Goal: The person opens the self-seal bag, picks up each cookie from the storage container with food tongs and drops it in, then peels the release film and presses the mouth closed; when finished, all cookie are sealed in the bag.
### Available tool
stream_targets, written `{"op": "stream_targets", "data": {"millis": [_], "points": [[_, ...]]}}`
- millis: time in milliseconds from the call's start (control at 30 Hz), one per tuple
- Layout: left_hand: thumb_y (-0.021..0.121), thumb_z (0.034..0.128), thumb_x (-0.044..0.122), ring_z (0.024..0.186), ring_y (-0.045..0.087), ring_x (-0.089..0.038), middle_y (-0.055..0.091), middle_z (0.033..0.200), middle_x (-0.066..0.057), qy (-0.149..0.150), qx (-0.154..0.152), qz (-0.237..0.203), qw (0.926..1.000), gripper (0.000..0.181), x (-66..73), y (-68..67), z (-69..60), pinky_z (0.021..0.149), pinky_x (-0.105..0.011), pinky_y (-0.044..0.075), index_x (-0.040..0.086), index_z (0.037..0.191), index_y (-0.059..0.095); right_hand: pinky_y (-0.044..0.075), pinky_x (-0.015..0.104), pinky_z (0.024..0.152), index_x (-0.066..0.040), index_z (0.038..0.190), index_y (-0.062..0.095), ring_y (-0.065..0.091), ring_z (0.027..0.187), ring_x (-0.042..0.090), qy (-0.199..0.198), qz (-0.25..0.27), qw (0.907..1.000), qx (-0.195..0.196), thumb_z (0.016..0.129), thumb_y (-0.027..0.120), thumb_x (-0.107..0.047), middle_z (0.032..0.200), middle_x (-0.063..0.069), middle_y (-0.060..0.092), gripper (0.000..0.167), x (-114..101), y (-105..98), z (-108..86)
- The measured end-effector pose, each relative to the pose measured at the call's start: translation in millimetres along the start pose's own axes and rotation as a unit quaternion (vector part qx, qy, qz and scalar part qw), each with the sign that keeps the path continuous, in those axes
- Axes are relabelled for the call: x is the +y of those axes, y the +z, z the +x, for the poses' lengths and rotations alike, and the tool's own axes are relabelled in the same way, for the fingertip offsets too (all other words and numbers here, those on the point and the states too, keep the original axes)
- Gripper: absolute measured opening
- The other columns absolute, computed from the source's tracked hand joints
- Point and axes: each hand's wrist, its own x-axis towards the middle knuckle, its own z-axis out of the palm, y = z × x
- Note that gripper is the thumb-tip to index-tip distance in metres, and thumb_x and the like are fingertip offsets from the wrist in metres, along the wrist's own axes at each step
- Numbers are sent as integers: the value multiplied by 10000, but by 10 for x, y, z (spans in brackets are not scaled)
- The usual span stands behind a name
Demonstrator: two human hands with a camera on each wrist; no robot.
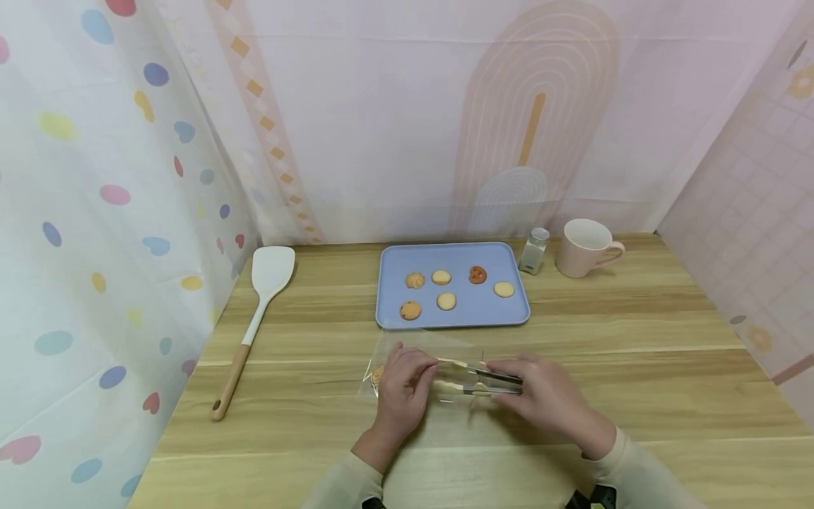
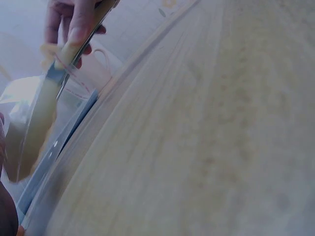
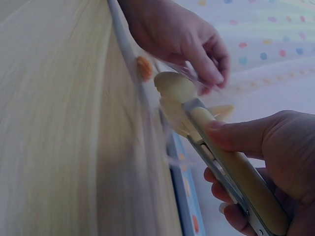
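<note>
My right hand [image 1: 547,396] grips a pair of tongs [image 3: 246,177] with cream-coloured handles and heads and metal arms. The heads point left and reach to a clear plastic bag [image 1: 435,341]. Thumb and fingers of my left hand [image 1: 407,385] pinch the bag near those heads. Inside the bag, left of that hand, lies a golden-brown cookie [image 1: 377,376]. In the head view the two tong arms stand apart; whether anything is between them, I cannot tell. Behind the hands, a blue tray [image 1: 388,276] bears several cookies [image 1: 446,301].
A white spatula [image 1: 273,272] with a wooden handle lies at the left. Right of the tray stand a small glass jar [image 1: 533,252] with a metal lid and a pale pink mug [image 1: 579,251]. Patterned curtains [image 1: 381,127] border the wooden table [image 1: 286,452].
</note>
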Motion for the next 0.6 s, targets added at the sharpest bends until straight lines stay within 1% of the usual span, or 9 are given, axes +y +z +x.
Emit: {"op": "stream_targets", "data": {"millis": [133, 233, 333, 433, 600], "points": [[689, 834, -13, 845, 619, -187, 660, 873, -21, -192, -77, -210, 9996, 107, -15, 10, -14, 927, -633, 380, 73, 895, 675, 533, 382, 758, -168, 1146, 711, 652, 917, 173, 180, 80, 9998, 6, 729, 843, -229, 1054, -12, 704, 442, 76, -117, -121], [699, 812, -38, 834, 621, -189, 662, 875, -31, -291, -102, -321, 9990, 135, -27, 14, -11, 908, -661, 378, 70, 891, 676, 529, 360, 729, -173, 1126, 721, 643, 889, 142, 230, 24, 9997, 111, 701, 860, -233, 1031, -28, 707, 452, 129, -204, -201], [701, 817, -32, 836, 621, -194, 663, 875, -41, -351, -134, -335, 9987, 113, -32, 13, -9, 906, -671, 377, 56, 884, 679, 519, 337, 679, -177, 1100, 731, 635, 843, 117, 182, -55, 9994, 281, 668, 878, -236, 982, -32, 709, 461, 177, -287, -279], [702, 821, -26, 840, 621, -192, 661, 870, -40, -381, -181, -310, 9986, 95, -32, 10, -10, 909, -673, 376, 44, 882, 679, 511, 331, 661, -183, 1092, 734, 629, 823, 105, 171, -109, 9990, 403, 653, 884, -233, 956, -37, 701, 466, 219, -361, -348], [707, 804, -44, 852, 619, -180, 656, 869, -14, -453, -245, -319, 9982, 121, -33, 14, -23, 920, -670, 372, 42, 883, 679, 521, 357, 694, -199, 1110, 730, 644, 866, 132, 358, -114, 9983, 439, 668, 878, -256, 986, -37, 704, 470, 283, -490, -440]]}}
